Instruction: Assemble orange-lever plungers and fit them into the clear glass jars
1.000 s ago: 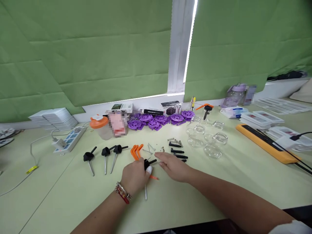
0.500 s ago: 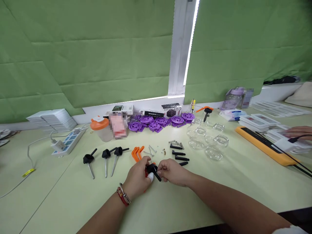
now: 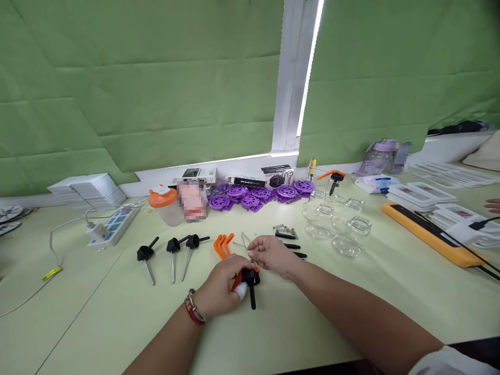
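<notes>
Head view: left hand (image 3: 223, 284) grips black fitting (image 3: 250, 276), stem (image 3: 252, 298) pointing nearward; right hand (image 3: 272, 255) pinched narrow, contents unclear; orange levers (image 3: 222, 247) beyond.

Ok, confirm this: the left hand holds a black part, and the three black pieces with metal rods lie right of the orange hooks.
The side is wrong: the head view shows the three black pieces lying left of the orange hooks. The left hand does hold a black part.

The pale table (image 3: 117, 312) carries orange levers (image 3: 220, 249), springs (image 3: 291, 232) and jars (image 3: 347, 245) (clear ones).
</notes>
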`<state>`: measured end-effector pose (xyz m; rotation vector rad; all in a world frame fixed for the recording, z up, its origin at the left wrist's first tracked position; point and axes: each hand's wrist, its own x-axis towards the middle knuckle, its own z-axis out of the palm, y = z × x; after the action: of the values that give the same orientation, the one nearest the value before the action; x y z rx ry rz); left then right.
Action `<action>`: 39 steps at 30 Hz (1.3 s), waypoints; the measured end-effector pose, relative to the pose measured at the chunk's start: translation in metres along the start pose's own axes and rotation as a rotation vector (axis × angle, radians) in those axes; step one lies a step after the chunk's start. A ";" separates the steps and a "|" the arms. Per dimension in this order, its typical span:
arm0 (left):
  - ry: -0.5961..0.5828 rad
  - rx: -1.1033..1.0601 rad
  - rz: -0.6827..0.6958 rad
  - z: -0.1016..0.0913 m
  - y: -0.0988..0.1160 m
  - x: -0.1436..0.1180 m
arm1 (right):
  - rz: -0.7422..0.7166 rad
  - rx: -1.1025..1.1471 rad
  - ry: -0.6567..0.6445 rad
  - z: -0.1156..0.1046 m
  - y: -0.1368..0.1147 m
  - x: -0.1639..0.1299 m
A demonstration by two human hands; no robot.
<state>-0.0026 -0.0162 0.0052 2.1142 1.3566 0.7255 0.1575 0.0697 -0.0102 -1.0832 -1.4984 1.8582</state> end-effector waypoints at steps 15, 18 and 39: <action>0.153 -0.141 -0.074 -0.026 -0.019 -0.002 | -0.534 -1.145 0.216 -0.001 -0.001 0.036; 0.255 -0.084 -0.154 -0.026 -0.028 0.000 | -0.528 -1.439 0.102 0.007 0.005 0.034; 0.478 -0.001 -0.354 -0.018 -0.051 0.005 | -0.175 -0.079 0.177 0.012 0.003 0.008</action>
<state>-0.0456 0.0093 -0.0156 1.6845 1.9132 1.1171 0.1439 0.0686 -0.0141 -1.0846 -1.5212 1.5550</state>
